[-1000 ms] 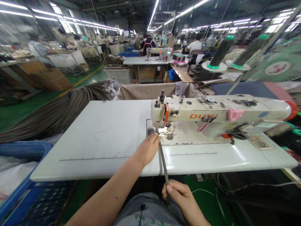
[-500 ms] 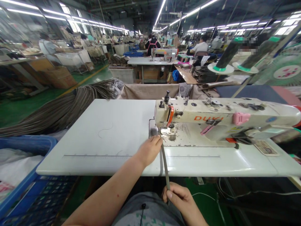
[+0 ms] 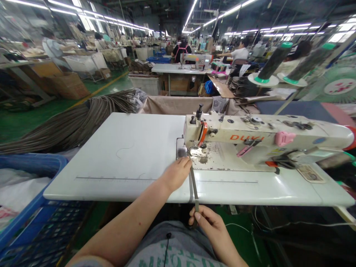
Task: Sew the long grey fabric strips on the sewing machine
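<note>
Evidently, the step in hand is guiding a narrow grey-brown strip (image 3: 194, 185) at the presser foot (image 3: 197, 152) of the sewing machine (image 3: 219, 129), the strip running from there over the front edge of the white tabletop (image 3: 144, 148). The right hand (image 3: 207, 218) pinches its near part, thumb against curled fingers, while the left hand (image 3: 178, 172) has its fingers drawn together beside the foot (whether gripping or merely pressing, I cannot tell). The next move seems to call for straight alignment and light, even tension.
</note>
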### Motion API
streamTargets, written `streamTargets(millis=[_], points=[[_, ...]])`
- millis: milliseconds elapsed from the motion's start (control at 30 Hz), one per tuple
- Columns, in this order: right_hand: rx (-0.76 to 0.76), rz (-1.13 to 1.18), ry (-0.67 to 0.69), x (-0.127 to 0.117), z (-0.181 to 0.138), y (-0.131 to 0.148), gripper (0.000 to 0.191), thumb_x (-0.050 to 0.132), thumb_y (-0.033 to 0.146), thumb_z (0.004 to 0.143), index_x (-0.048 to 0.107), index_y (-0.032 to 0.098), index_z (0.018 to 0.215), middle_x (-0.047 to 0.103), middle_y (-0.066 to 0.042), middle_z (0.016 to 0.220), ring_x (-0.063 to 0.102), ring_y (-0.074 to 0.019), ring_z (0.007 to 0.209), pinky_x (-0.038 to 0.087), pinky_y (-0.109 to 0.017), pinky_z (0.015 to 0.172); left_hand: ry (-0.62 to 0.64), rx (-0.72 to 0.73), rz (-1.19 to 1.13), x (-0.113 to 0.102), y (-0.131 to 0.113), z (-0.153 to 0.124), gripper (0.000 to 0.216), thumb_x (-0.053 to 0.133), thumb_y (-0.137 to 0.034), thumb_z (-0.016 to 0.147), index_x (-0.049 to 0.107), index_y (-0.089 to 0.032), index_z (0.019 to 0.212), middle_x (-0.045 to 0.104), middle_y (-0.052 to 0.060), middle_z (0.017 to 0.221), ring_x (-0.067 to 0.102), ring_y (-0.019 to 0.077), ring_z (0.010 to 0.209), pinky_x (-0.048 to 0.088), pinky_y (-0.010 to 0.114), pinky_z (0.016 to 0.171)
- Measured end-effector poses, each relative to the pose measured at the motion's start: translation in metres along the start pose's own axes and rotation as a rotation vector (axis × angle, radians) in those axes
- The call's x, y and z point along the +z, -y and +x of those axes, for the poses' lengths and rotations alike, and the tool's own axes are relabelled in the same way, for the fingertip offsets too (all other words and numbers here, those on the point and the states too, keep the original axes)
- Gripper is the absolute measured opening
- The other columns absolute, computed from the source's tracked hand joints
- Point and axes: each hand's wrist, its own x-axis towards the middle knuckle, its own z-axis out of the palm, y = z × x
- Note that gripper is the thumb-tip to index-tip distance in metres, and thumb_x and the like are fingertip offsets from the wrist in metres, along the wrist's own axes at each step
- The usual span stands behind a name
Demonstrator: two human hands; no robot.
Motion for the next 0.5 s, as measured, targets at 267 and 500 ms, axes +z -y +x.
streamTargets(millis=[267,500], points=[[-0.065,-0.049,0.052,-0.0018,-0.0059,0.0106,0.045,0.065,0.056,0.096,0.074,0.019,0.073,0.07,-0.005,0.075,0.064,-0.0223,0.076,0.049,-0.033,0.077,0.049,0.026,-0.008,-0.0022,0.0006,0.0009,0.025,0.046,-0.013,0.101,0.058,-0.015,0.123,0.066,0.013,0.128,0.061,0.0254,0.129,0.05,0.041,0.114],[-0.065,-0.047,0.054,-0.0034,-0.0048,0.0088,0.043,0.066,0.055,0.096,0.075,0.019,0.073,0.07,-0.005,0.075,0.063,-0.0219,0.076,0.049,-0.033,0.077,0.06,0.031,-0.013,-0.0026,0.001,0.0012,0.023,0.048,-0.014,0.102,0.059,-0.014,0.122,0.066,0.012,0.126,0.06,0.0262,0.13,0.048,0.039,0.116]])
